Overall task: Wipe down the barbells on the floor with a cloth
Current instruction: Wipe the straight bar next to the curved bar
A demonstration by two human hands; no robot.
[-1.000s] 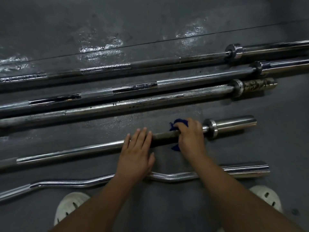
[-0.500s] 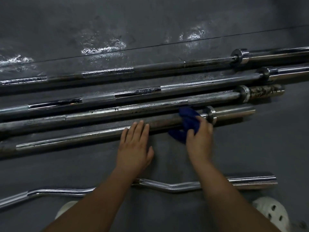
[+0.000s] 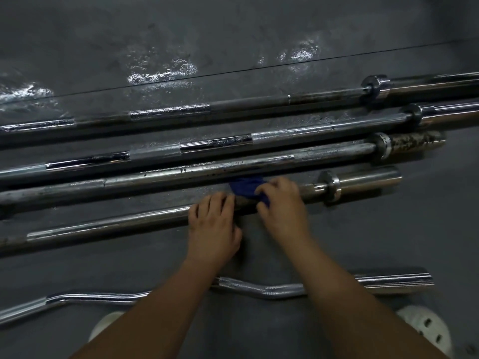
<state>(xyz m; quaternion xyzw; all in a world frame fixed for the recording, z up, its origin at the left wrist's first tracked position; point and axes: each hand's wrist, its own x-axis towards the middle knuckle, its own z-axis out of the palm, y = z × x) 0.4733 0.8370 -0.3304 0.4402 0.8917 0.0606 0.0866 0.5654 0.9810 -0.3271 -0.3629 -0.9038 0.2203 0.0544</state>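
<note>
dark grey floor (image 3: 388, 242) w/ wet shiny patches fills most of what i see. landmark = the short straight barbell (image 3: 116, 225) i'm working on, w/ its collar (image 3: 329, 186) and plain sleeve at the right end. beyond it, 3 longer straight bars lie roughly parallel: the nearest one (image 3: 181, 174) sits just beside it, spotty, w/ a rusty sleeve on the right; then a 2nd bar (image 3: 215, 142) w/ dark bands; then the farthest bar (image 3: 168, 111), near a thin seam in the floor. on my side of the short barbell, well apart from it, lies the curl bar (image 3: 261, 290), wavy in the middle, partly under my forearms. white clogs (image 3: 425, 330) on my feet sit nearer to me than the curl bar. my right hand (image 3: 282, 206) is over the short barbell's shaft left of the collar, fingers curled round the blue cloth (image 3: 246, 185), gripping it against the bar. my left hand (image 3: 212, 226) is just left of the cloth, loose and holding nothing, fingers lying flat on the same shaft, palm on my side of it.
</note>
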